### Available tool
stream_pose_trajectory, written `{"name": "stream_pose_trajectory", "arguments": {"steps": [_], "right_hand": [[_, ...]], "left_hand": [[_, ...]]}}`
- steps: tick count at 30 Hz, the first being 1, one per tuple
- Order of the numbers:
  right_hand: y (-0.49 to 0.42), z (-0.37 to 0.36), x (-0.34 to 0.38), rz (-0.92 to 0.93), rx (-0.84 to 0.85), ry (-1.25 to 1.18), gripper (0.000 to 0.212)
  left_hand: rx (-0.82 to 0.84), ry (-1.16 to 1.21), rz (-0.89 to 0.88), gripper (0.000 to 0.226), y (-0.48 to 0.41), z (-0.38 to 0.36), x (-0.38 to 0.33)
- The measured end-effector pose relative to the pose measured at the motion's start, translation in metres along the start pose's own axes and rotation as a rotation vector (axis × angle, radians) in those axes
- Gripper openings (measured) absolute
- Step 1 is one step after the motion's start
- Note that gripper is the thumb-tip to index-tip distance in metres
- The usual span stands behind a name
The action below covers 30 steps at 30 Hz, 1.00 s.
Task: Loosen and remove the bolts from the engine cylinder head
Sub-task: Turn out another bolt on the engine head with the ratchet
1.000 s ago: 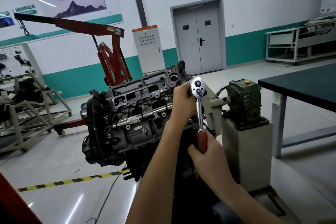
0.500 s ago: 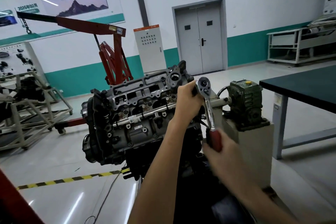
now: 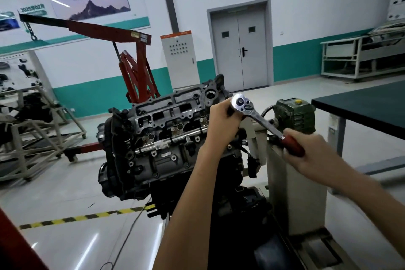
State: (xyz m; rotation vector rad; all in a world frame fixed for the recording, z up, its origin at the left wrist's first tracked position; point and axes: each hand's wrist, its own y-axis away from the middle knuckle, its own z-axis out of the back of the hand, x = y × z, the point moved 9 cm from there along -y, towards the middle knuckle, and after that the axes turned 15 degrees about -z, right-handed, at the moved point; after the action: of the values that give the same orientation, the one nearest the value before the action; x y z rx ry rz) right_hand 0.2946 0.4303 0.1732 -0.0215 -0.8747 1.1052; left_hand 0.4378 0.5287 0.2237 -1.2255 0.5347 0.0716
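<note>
The engine cylinder head (image 3: 168,120) sits tilted on a stand at centre, its open top facing me. A chrome ratchet wrench (image 3: 254,116) with a red handle is set against the head's right end. My left hand (image 3: 221,125) curls around the wrench just behind its round head, hiding the socket and the bolt. My right hand (image 3: 311,155) grips the red handle, which slants down to the right.
The stand's grey post (image 3: 293,193) and a green gearbox (image 3: 293,116) are right of the engine. A dark-topped table (image 3: 361,105) is at the right. A red engine hoist (image 3: 135,72) stands behind, a frame rack (image 3: 32,133) at the left. Yellow-black tape (image 3: 87,217) crosses the floor.
My right hand has swung the red handle from straight down to down-right, turning the ratchet anticlockwise. My left hand has stayed at the wrench head.
</note>
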Motion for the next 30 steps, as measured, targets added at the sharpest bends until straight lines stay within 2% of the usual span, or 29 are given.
{"name": "stream_pose_trajectory", "arguments": {"steps": [3,5,7,10,14,17,19,22,26,28,30], "right_hand": [[0.032,-0.045,0.005,-0.213,-0.075,-0.328,0.021],[0.046,-0.075,0.024,-0.282,-0.091,-0.603,0.018],[0.049,-0.097,0.043,-0.311,-0.078,-0.760,0.020],[0.045,-0.092,0.039,-0.284,-0.023,-0.675,0.020],[0.017,-0.025,0.008,-0.080,0.102,-0.189,0.034],[-0.005,0.015,0.002,0.032,0.022,0.051,0.030],[0.000,0.003,-0.002,-0.039,0.006,-0.027,0.026],[0.033,-0.047,0.006,-0.229,-0.045,-0.335,0.022],[0.050,-0.097,0.042,-0.321,-0.062,-0.775,0.019],[0.048,-0.100,0.043,-0.307,-0.035,-0.794,0.021],[0.040,-0.080,0.026,-0.256,-0.030,-0.610,0.021]], "left_hand": [[-0.022,0.005,0.010,0.018,0.001,0.002,0.004],[-0.043,0.001,-0.007,0.021,0.000,0.003,0.003],[-0.033,0.019,-0.033,0.020,0.001,0.002,0.000],[-0.022,0.036,-0.030,0.020,0.002,0.003,0.001],[0.003,0.043,0.041,0.022,-0.001,-0.002,0.003],[0.014,0.030,0.029,0.033,-0.002,-0.003,-0.001],[0.020,0.013,0.018,0.029,-0.001,-0.004,-0.004],[0.012,-0.015,-0.006,0.020,0.000,-0.004,-0.005],[0.001,-0.007,-0.036,0.043,-0.001,-0.001,-0.006],[0.003,0.009,-0.031,0.050,-0.001,-0.001,-0.004],[-0.004,0.004,0.007,0.045,0.000,-0.001,0.001]]}}
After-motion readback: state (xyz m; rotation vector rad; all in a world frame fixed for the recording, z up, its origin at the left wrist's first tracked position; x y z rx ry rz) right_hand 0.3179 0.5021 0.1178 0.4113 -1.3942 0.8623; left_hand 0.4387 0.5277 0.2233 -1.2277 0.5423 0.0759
